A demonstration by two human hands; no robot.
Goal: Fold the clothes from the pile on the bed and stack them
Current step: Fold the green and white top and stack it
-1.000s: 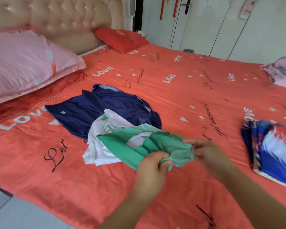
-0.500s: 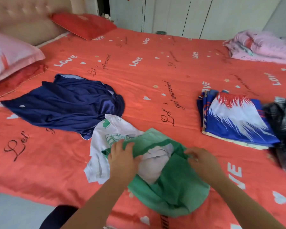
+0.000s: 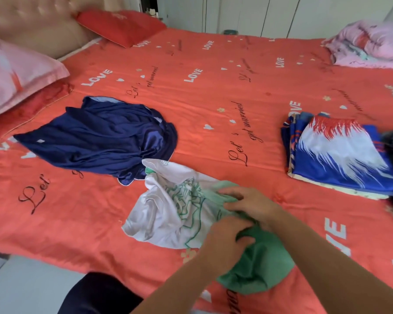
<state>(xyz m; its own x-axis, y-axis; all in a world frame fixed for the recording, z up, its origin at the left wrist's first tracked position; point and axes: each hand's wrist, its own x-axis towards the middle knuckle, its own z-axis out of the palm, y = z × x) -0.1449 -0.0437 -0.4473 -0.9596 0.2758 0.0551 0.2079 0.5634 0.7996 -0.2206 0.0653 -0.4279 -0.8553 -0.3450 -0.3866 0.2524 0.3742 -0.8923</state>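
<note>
Both hands are on the green and white shirt [image 3: 168, 214], which lies crumpled at the near edge of the bed [image 3: 213, 98], just beside the navy garment [image 3: 104, 141] and touching its hem.

Left hand [image 3: 225, 241]: fingers curled into the dark green part, grip closed on the cloth, likely to bunch or drag it flat. Right hand [image 3: 250, 202]: fingers stretched leftward over the pale green part. Can't tell whether it pinches a fold or only presses, but it probably pins the fabric while the left hand pulls.

The shirt is not yet spread, so folding is just starting. The folded stack [image 3: 340, 155], blue, white and red, sits well apart to the right and is the likely drop spot. Navy garment still unfolded. Loose fabric, so it may bunch again.
</note>
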